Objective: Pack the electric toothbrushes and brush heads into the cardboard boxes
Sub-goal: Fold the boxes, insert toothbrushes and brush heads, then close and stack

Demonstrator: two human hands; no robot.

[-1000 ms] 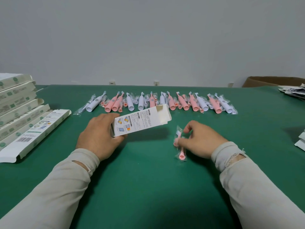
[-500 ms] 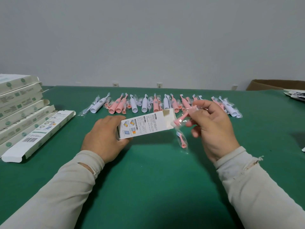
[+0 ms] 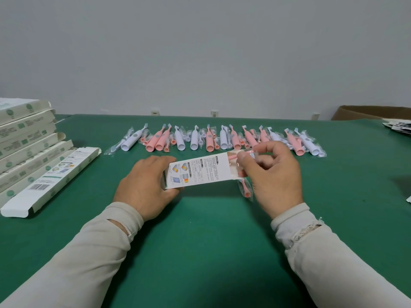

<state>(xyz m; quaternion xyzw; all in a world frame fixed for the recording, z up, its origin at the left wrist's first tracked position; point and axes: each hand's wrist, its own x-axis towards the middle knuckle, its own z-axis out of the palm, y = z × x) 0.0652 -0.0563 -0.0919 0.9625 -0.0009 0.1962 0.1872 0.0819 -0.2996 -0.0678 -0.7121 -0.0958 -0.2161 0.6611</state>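
Green table [image 3: 211, 241]: toothbrushes [image 3: 213, 138], apparently boxes [image 3: 33, 147].

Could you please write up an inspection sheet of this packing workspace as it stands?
Surface: green table.
Job's things: row of pink and white toothbrushes along the far side; white box held open-ended; bagged pink brush heads at its mouth, one hanging below.
Clutter: stacked boxes at left; papers at far right.
Hands: left hand grips the box; right hand pinches the bag.
Cables: nothing seen.
Surroundings: grey wall, wall sockets, brown carton.
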